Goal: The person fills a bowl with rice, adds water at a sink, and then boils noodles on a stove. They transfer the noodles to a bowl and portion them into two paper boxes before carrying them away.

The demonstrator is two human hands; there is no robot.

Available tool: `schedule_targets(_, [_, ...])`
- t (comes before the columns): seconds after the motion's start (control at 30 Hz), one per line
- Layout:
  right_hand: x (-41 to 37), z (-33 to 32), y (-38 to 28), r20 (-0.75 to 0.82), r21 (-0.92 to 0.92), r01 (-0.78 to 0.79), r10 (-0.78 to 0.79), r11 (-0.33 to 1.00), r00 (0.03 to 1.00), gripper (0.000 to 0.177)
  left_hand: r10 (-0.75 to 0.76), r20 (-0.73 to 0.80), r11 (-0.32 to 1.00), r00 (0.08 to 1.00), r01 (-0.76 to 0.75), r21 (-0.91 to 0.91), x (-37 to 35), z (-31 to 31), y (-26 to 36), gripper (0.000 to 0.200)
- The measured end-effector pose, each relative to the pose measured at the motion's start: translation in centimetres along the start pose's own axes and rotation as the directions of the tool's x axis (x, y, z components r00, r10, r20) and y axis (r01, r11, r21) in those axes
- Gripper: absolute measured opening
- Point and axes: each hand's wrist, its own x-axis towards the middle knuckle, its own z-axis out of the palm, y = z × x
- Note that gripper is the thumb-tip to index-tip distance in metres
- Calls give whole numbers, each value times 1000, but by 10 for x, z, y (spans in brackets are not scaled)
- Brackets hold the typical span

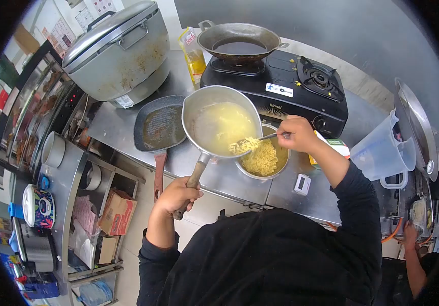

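My left hand (177,196) is wrapped round the wooden handle of a saucepan (195,115), which holds pale yellow cloudy liquid and some noodles. In my right hand (298,134) is the metal handle of a spoon or fork (267,137); its head is hidden under noodles. Those noodles (245,146) sit at the saucepan's right rim. Just below and to the right, a metal bowl (283,162) holds a heap of cooked yellow noodles (260,159). The saucepan's rim overlaps the bowl in this view.
A square grill pan (148,122) lies left of the saucepan. Behind stands a black gas stove (275,76) bearing a wok (240,43). A large rice cooker (122,56), an oil pouch (194,58) and a plastic jug (382,148) surround the workspace. Another person's arm (413,255) shows at right.
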Motion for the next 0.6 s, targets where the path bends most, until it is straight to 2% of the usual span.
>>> schedule_targets(0.03, [-1, -1, 0, 6, 10, -12, 12, 1000, 1000, 10, -2, -5, 1000, 1000, 2, 6, 0, 1, 2, 15])
schedule_targets(0.1, [-4, -1, 5, -2, 159, -164, 167, 974, 986, 10, -3, -10, 1000, 1000, 3, 12, 0, 3, 4, 15])
schedule_targets(0.23, [-16, 1, 36, 18, 372, -331, 351, 867, 936, 11, 8, -4, 1000, 1000, -7, 15, 11, 0, 0, 16])
schedule_targets(0.27, [-19, -2, 41, 69, 420, -413, 425, 808, 902, 12, 12, 1, 1000, 1000, -12, 15, 12, 0, -1, 16])
schedule_targets(0.37, [-32, -16, 45, 47, 288, -396, 401, 872, 915, 13, 24, -39, 999, 999, -23, 35, 11, 1, 3, 16])
schedule_targets(0.4, [-33, -23, 38, 11, 193, -343, 347, 919, 938, 10, 25, -40, 999, 999, -23, 35, 11, 1, 3, 16])
schedule_targets(0.47, [-34, -40, 25, -20, -120, -66, 64, 991, 998, 9, 26, -44, 999, 999, -25, 32, 11, -2, 2, 16])
schedule_targets(0.53, [-30, -55, 11, -21, -387, 196, -221, 901, 975, 16, 30, -44, 999, 999, -29, 29, 11, -3, 3, 16])
schedule_targets(0.6, [-19, -71, -5, -18, -511, 267, -321, 817, 947, 17, 33, -48, 999, 998, -32, 26, 11, -4, 3, 16])
